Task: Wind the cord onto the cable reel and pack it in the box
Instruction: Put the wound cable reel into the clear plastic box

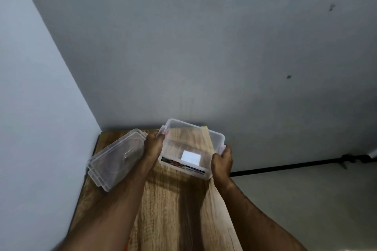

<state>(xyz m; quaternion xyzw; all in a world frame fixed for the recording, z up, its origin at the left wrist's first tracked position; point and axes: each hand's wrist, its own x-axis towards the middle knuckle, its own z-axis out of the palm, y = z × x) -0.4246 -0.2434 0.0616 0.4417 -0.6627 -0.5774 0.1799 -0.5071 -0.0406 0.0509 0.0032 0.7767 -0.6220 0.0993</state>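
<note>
A clear, rectangular plastic storage box (193, 149) with rounded corners is held over the far end of a narrow wood-grain table (173, 210), tilted so its open top faces the camera. Both hands grip it by its short sides: the left hand (154, 143) wraps the left edge with the thumb near the rim latch, and the right hand (222, 162) clasps the near right corner, fingers curled around the wall. Through the transparent walls the table's grain shows — the box looks empty. A white square label (191, 158) sits on its bottom, and a printed strip with dark and red markings (182, 165) runs along the near wall.

Just left of the box, the matching clear plastic lid (116, 161) lies on the table, angled, its corner overhanging the left edge. The table stands in a corner between pale grey walls (183, 47); a black strip (285, 166) runs along the wall base to the right. Neither cord nor reel is visible.
</note>
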